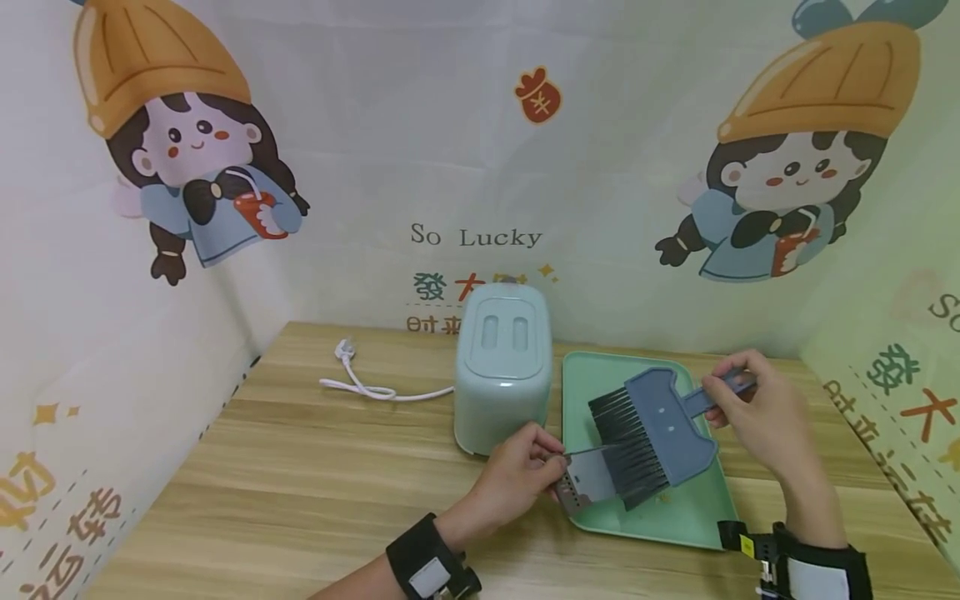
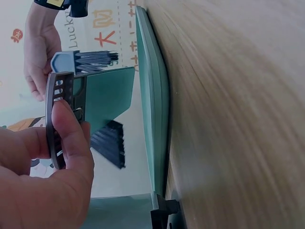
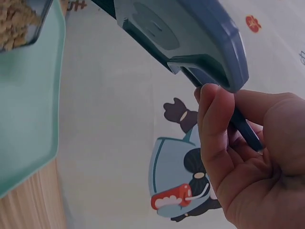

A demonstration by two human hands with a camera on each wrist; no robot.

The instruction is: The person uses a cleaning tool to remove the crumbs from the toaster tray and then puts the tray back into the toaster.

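My left hand (image 1: 517, 467) pinches the slotted end of a thin grey crumb tray (image 1: 590, 477) between thumb and fingers, holding it over the green tray (image 1: 600, 518). Crumbs (image 3: 16, 24) lie heaped on the crumb tray in the right wrist view. By its handle, my right hand (image 1: 768, 417) grips a wide blue brush (image 1: 670, 425) with dark bristles (image 1: 637, 467). In the head view those bristles overlap the crumb tray's right part and hide it; whether they touch it I cannot tell. A few small bits lie on the green tray.
Left of the green tray stands a mint toaster (image 1: 504, 367) with its lid on. Its white cord and plug (image 1: 367, 383) lie on the wooden table (image 1: 300, 467). A printed cloth (image 1: 480, 167) hangs behind and along both sides.
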